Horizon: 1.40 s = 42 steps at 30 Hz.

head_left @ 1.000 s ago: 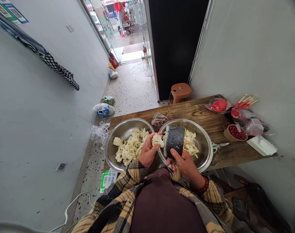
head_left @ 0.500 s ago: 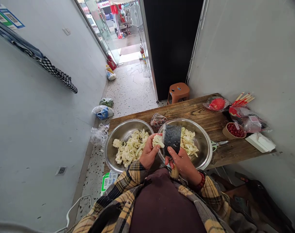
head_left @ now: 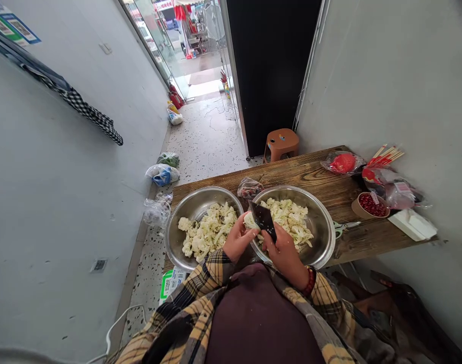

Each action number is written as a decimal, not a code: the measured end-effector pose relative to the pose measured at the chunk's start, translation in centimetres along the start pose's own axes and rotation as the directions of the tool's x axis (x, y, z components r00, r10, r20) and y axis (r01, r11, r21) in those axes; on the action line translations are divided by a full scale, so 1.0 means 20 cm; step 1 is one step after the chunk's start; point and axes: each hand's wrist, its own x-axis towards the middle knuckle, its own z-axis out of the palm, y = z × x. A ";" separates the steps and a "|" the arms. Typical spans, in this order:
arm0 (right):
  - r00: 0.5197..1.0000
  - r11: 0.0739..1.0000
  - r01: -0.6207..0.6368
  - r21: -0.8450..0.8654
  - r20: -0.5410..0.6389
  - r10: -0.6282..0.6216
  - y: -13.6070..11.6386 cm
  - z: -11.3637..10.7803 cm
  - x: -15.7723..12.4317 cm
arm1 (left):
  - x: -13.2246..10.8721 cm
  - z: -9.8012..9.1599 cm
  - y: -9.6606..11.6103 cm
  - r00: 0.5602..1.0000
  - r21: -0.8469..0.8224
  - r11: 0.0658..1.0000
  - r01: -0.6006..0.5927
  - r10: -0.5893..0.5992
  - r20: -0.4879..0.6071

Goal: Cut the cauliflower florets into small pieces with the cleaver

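My left hand [head_left: 238, 238] is closed on a pale cauliflower floret [head_left: 250, 221], held above the gap between two steel bowls. In my right hand [head_left: 286, 253] is a cleaver [head_left: 264, 220], its dark blade dotted with white bits and lying against the floret. My fingers hide the cleaver's handle. Cut cauliflower [head_left: 210, 232] partly fills the left steel bowl [head_left: 174, 247]. More cauliflower pieces [head_left: 291, 217] lie in the right steel bowl [head_left: 325, 237], behind my right hand.
The bowls stand on a wooden table [head_left: 310, 169]. Scissors [head_left: 346, 227], a tub of red beads or berries [head_left: 371, 206], a white box [head_left: 413, 223] and a bagged red item [head_left: 342, 163] sit to the right. A wrapped bag [head_left: 249, 187] lies behind the bowls; a brown stool [head_left: 282, 141] stands beyond.
My right hand has turned the cleaver, so its blade shows narrower and more tilted instead of broad side up. My left hand still holds the floret in nearly the same place.
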 end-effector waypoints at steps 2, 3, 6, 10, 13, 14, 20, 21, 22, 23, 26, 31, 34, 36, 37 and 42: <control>0.986 0.972 0.165 -0.169 -0.006 -0.168 0.01 0.00 -0.01 | 0.01 -0.01 0.00 1.000 0.009 1.000 0.014 -0.014 -0.011; 0.977 0.950 0.211 -0.232 0.020 -0.212 0.02 0.00 -0.02 | 0.01 -0.01 0.00 1.000 0.014 1.000 0.024 -0.024 -0.012; 0.970 0.890 0.243 -0.385 0.086 -0.227 0.03 0.01 -0.04 | 0.01 -0.02 0.01 0.999 0.041 0.998 0.045 -0.045 0.007; 0.966 0.839 0.258 -0.479 0.121 -0.227 0.06 0.03 -0.05 | 0.01 0.00 -0.01 0.999 0.060 0.997 0.039 -0.036 -0.036; 0.963 0.847 0.269 -0.459 0.122 -0.240 0.09 0.06 -0.05 | 0.02 0.03 -0.05 0.994 0.034 0.999 0.030 -0.026 -0.111; 0.964 0.863 0.264 -0.431 0.111 -0.240 0.09 0.07 -0.05 | 0.03 0.04 -0.06 0.991 0.024 0.999 0.032 -0.028 -0.133; 0.983 0.984 -0.167 -0.058 -0.092 0.161 0.15 0.01 -0.02 | 0.07 0.05 -0.10 0.971 -0.122 0.986 0.116 -0.139 -0.193; 0.956 0.962 -0.273 0.008 -0.114 0.272 0.19 -0.01 -0.01 | 0.07 0.04 -0.11 0.969 -0.185 0.972 0.143 -0.175 -0.174; 0.929 0.937 -0.346 0.057 -0.117 0.350 0.22 -0.05 0.00 | 0.08 0.02 -0.11 0.965 -0.248 0.953 0.172 -0.214 -0.153; 0.914 0.921 -0.381 0.076 -0.117 0.388 0.27 -0.08 0.01 | 0.08 0.01 -0.12 0.958 -0.300 0.932 0.204 -0.253 -0.136; 0.931 0.930 -0.355 -0.092 -0.123 0.343 0.41 -0.17 0.02 | 0.09 -0.01 -0.17 0.933 -0.368 0.899 0.238 -0.317 -0.171; 0.991 0.891 -0.113 -0.440 -0.118 0.068 0.60 -0.25 0.04 | 0.14 0.04 -0.25 0.944 -0.322 0.913 0.250 -0.304 -0.129; 0.984 0.864 -0.157 -0.478 -0.150 0.096 0.64 -0.27 0.03 | 0.15 -0.01 -0.29 0.951 -0.217 0.945 0.245 -0.277 -0.136; 0.969 0.868 -0.245 -0.432 -0.147 0.200 0.63 -0.28 0.02 | 0.13 -0.12 -0.31 0.953 -0.158 0.964 0.214 -0.242 -0.182; 0.961 0.873 -0.277 -0.401 -0.136 0.243 0.62 -0.28 0.02 | 0.11 -0.21 -0.31 0.949 -0.115 0.972 0.207 -0.228 -0.218; 0.958 0.915 -0.286 -0.284 -0.059 0.281 0.56 -0.18 0.05 | 0.03 -0.70 -0.32 0.835 0.285 0.917 0.279 -0.085 -0.544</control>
